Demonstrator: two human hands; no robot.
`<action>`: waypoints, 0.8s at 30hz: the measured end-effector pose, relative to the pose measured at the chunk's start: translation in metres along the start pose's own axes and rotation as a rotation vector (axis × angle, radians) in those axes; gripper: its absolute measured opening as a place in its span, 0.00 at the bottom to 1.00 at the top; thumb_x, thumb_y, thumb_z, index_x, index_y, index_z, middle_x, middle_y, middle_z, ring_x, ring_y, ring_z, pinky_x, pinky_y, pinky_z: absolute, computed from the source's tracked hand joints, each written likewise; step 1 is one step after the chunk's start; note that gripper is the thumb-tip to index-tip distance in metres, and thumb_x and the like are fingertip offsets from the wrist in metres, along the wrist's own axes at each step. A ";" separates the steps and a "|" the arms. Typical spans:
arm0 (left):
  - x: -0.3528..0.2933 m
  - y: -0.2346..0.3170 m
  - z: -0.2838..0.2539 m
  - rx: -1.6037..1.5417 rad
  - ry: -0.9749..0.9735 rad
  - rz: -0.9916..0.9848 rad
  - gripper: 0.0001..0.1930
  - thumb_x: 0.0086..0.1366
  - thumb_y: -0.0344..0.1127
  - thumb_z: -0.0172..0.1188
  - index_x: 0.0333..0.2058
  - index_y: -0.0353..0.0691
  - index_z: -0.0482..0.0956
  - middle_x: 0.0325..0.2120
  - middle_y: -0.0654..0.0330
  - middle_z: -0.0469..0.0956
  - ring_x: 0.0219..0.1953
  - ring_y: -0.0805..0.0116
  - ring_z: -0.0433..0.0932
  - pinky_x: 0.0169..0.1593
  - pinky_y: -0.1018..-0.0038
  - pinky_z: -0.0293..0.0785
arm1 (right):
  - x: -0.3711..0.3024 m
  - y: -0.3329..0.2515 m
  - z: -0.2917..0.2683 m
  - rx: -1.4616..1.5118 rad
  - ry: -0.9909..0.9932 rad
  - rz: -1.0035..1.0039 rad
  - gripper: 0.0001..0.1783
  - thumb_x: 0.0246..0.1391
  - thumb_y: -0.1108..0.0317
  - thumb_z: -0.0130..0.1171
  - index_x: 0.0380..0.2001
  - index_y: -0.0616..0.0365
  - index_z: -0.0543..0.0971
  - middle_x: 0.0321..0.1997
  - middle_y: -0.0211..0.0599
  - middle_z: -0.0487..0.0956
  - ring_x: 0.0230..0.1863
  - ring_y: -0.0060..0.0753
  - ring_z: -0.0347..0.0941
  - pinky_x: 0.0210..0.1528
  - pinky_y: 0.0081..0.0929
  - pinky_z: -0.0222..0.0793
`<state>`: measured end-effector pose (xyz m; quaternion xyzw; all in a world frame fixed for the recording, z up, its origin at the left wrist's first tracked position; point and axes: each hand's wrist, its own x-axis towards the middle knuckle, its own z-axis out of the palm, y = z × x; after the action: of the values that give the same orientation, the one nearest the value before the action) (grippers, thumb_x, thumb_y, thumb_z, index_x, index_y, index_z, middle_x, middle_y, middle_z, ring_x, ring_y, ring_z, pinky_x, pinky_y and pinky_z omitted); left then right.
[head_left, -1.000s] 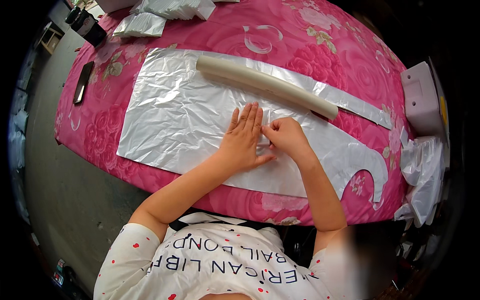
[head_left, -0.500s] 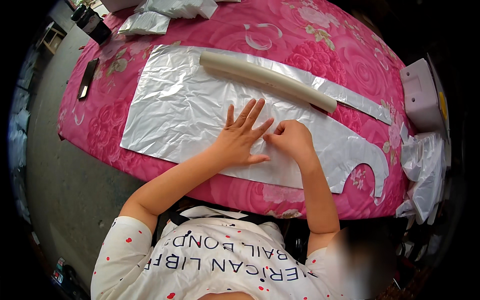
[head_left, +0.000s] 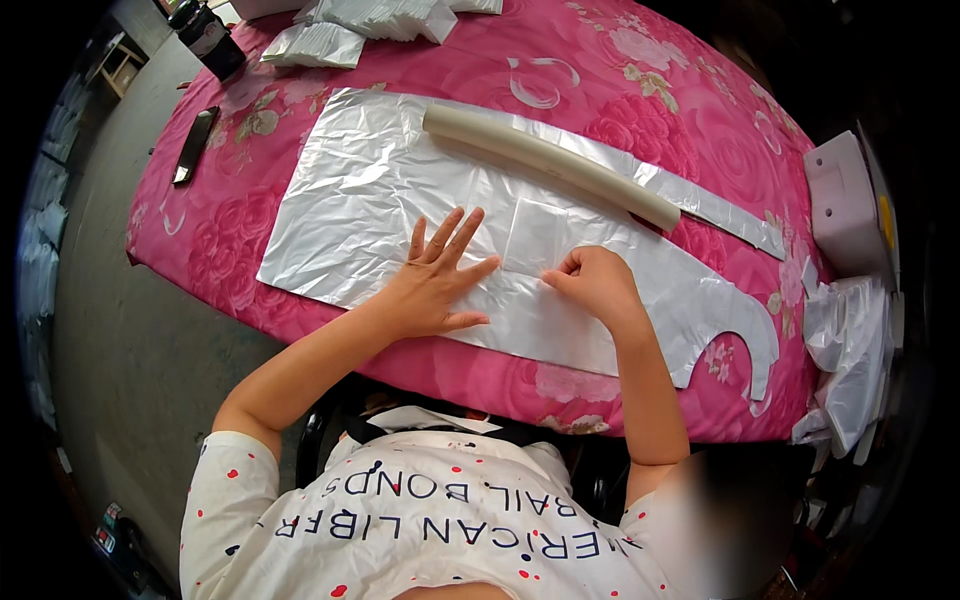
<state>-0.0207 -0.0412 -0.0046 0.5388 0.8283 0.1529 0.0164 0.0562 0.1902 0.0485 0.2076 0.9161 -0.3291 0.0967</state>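
White plastic bags point(head_left: 350, 190) lie flat and crinkled across the table, their cut-out handles toward the right. On top of them is a small folded square of thin white plastic point(head_left: 535, 232). My left hand point(head_left: 428, 285) rests palm down on the bags to the left of this square, fingers spread and holding nothing. Thumb and forefinger of my right hand point(head_left: 597, 284) are pinched together at the square's near right corner; exactly how much plastic they grip is hard to see. Beyond both hands a pale beige tube point(head_left: 550, 168) lies slantwise over the bags.
A pink flowered cloth point(head_left: 225, 225) covers the table. At the far left stand stacks of folded white plastic point(head_left: 315, 47), a dark jar point(head_left: 208, 42) and a black phone-like object point(head_left: 195, 146). A white box point(head_left: 850, 195) and loose white bags point(head_left: 845, 335) are at the right edge.
My left hand has slid left across the bags, and the folded square now shows between my hands. My right hand stays pinched near the same spot. The whole view has shifted slightly.
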 end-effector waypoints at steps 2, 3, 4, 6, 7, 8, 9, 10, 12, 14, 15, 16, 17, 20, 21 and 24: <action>-0.006 0.010 -0.007 -0.098 0.055 -0.012 0.32 0.56 0.61 0.50 0.55 0.48 0.67 0.64 0.44 0.39 0.67 0.45 0.34 0.63 0.48 0.34 | -0.002 -0.011 0.000 -0.099 0.085 -0.084 0.15 0.41 0.58 0.62 0.25 0.60 0.78 0.26 0.36 0.79 0.27 0.34 0.74 0.30 0.31 0.68; -0.013 0.012 -0.012 -0.188 0.084 -0.024 0.31 0.57 0.59 0.50 0.54 0.46 0.67 0.64 0.44 0.40 0.66 0.45 0.35 0.63 0.50 0.36 | 0.002 -0.018 0.006 -0.135 0.170 -0.220 0.16 0.43 0.58 0.61 0.28 0.60 0.78 0.31 0.37 0.79 0.32 0.35 0.74 0.34 0.32 0.69; -0.020 0.017 -0.017 -0.281 0.108 -0.027 0.31 0.57 0.58 0.50 0.54 0.45 0.68 0.64 0.44 0.41 0.66 0.45 0.36 0.64 0.51 0.38 | 0.007 -0.024 0.014 -0.168 0.259 -0.346 0.17 0.45 0.57 0.60 0.32 0.60 0.77 0.36 0.38 0.78 0.36 0.36 0.74 0.38 0.33 0.69; -0.044 0.028 -0.028 -0.440 0.117 -0.034 0.26 0.58 0.51 0.52 0.52 0.43 0.70 0.62 0.45 0.51 0.65 0.47 0.45 0.63 0.56 0.45 | 0.024 -0.024 0.024 -0.268 0.391 -0.591 0.20 0.47 0.56 0.59 0.38 0.60 0.76 0.44 0.40 0.76 0.46 0.39 0.71 0.47 0.36 0.65; -0.058 0.030 -0.033 -0.519 0.088 -0.041 0.25 0.59 0.49 0.53 0.51 0.43 0.70 0.60 0.46 0.55 0.64 0.49 0.51 0.62 0.58 0.48 | 0.039 -0.019 0.032 -0.337 0.434 -0.712 0.22 0.48 0.55 0.58 0.41 0.60 0.75 0.48 0.41 0.74 0.50 0.40 0.68 0.52 0.38 0.62; -0.071 0.034 -0.041 -0.796 -0.079 -0.149 0.24 0.60 0.48 0.53 0.51 0.41 0.71 0.58 0.48 0.60 0.61 0.54 0.57 0.61 0.61 0.52 | 0.050 -0.013 0.041 -0.402 0.480 -0.840 0.24 0.49 0.55 0.57 0.44 0.60 0.74 0.52 0.42 0.72 0.55 0.42 0.66 0.57 0.40 0.58; -0.082 0.037 -0.046 -1.068 -0.255 -0.244 0.22 0.61 0.46 0.53 0.50 0.40 0.71 0.56 0.51 0.64 0.58 0.58 0.63 0.59 0.64 0.57 | 0.058 -0.004 0.051 -0.224 0.289 -0.734 0.27 0.52 0.52 0.54 0.49 0.61 0.72 0.58 0.49 0.66 0.62 0.49 0.57 0.64 0.45 0.46; -0.108 0.044 -0.030 -1.530 -0.281 -0.413 0.23 0.62 0.45 0.53 0.50 0.36 0.71 0.52 0.54 0.69 0.54 0.65 0.69 0.56 0.69 0.61 | 0.058 -0.009 0.060 -0.210 0.311 -0.730 0.28 0.53 0.51 0.53 0.50 0.61 0.71 0.59 0.50 0.65 0.62 0.50 0.56 0.64 0.45 0.45; -0.133 0.037 -0.033 -1.765 -0.592 -0.378 0.22 0.65 0.39 0.51 0.54 0.35 0.67 0.49 0.57 0.72 0.53 0.69 0.68 0.56 0.71 0.63 | 0.043 -0.019 0.083 -0.183 0.359 -0.701 0.29 0.54 0.50 0.50 0.52 0.62 0.70 0.61 0.53 0.61 0.64 0.51 0.54 0.65 0.45 0.44; -0.157 0.039 -0.021 -1.723 -0.503 -0.631 0.23 0.65 0.40 0.51 0.55 0.33 0.66 0.50 0.55 0.72 0.52 0.68 0.70 0.56 0.72 0.64 | 0.019 -0.040 0.104 -0.064 0.229 -0.644 0.31 0.55 0.49 0.48 0.54 0.62 0.67 0.64 0.56 0.56 0.66 0.52 0.48 0.65 0.45 0.41; -0.162 0.046 -0.013 -1.843 -0.291 -0.960 0.21 0.66 0.40 0.50 0.52 0.31 0.68 0.48 0.53 0.73 0.51 0.66 0.71 0.54 0.71 0.67 | 0.004 -0.051 0.115 -0.032 0.171 -0.652 0.30 0.56 0.50 0.47 0.55 0.61 0.67 0.64 0.55 0.56 0.66 0.53 0.47 0.65 0.46 0.41; -0.169 0.050 -0.005 -1.882 -0.186 -1.051 0.19 0.66 0.39 0.49 0.50 0.31 0.69 0.47 0.52 0.73 0.51 0.66 0.72 0.53 0.70 0.68 | -0.011 -0.064 0.127 0.002 0.106 -0.667 0.30 0.57 0.50 0.46 0.56 0.60 0.66 0.65 0.54 0.55 0.67 0.54 0.46 0.65 0.47 0.41; -0.174 0.051 0.004 -1.918 -0.086 -1.127 0.18 0.67 0.39 0.49 0.49 0.30 0.70 0.46 0.52 0.74 0.50 0.65 0.72 0.53 0.70 0.69 | -0.026 -0.073 0.137 0.061 0.027 -0.714 0.30 0.57 0.51 0.46 0.56 0.61 0.66 0.65 0.54 0.54 0.67 0.54 0.45 0.65 0.47 0.40; -0.162 0.055 0.004 -1.964 0.082 -1.215 0.14 0.66 0.33 0.48 0.45 0.30 0.72 0.43 0.52 0.75 0.46 0.64 0.75 0.48 0.69 0.73 | -0.061 -0.088 0.160 0.212 -0.160 -0.813 0.28 0.57 0.53 0.47 0.56 0.60 0.66 0.65 0.54 0.54 0.68 0.53 0.44 0.66 0.48 0.36; -0.161 0.057 0.009 -1.926 0.127 -1.274 0.13 0.65 0.32 0.48 0.44 0.30 0.72 0.43 0.51 0.75 0.44 0.63 0.76 0.47 0.68 0.74 | -0.069 -0.088 0.165 0.185 -0.192 -0.849 0.28 0.57 0.53 0.47 0.55 0.60 0.67 0.65 0.54 0.55 0.68 0.53 0.44 0.67 0.47 0.36; -0.150 0.057 0.000 -1.712 0.065 -1.420 0.11 0.63 0.28 0.49 0.41 0.31 0.75 0.36 0.52 0.78 0.36 0.65 0.78 0.40 0.69 0.76 | -0.072 -0.087 0.164 0.072 -0.284 -0.963 0.25 0.56 0.55 0.48 0.52 0.59 0.70 0.64 0.52 0.57 0.68 0.51 0.44 0.67 0.47 0.34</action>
<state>0.0927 -0.1552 -0.0096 -0.2510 0.5698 0.6438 0.4447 0.0887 0.0009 -0.0051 -0.2825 0.8738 -0.3927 0.0504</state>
